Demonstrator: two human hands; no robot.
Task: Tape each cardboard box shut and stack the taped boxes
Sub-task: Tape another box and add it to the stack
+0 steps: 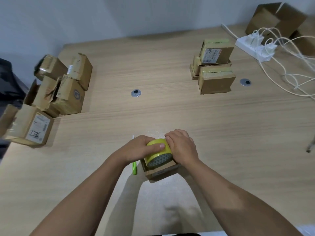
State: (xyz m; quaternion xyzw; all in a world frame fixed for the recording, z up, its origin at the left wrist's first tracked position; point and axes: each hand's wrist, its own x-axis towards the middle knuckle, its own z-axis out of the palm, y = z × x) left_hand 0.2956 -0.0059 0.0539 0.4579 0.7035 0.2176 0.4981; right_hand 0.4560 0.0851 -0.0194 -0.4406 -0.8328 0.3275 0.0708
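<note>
A yellow tape roll stands on a small cardboard box at the near middle of the table. My left hand grips the roll from the left, thumb across its top. My right hand curls over the roll's right side, its fingertips on the roll's top edge. Most of the box top is hidden under the roll and hands. At the back right stands a stack of taped boxes, with yellow tape on their tops. A heap of untaped boxes lies at the left.
A green cutter lies just left of the box. A box with a handwritten label sits at the left edge. A power strip with white cables and a large carton fill the back right corner. Two metal grommets are set in the table.
</note>
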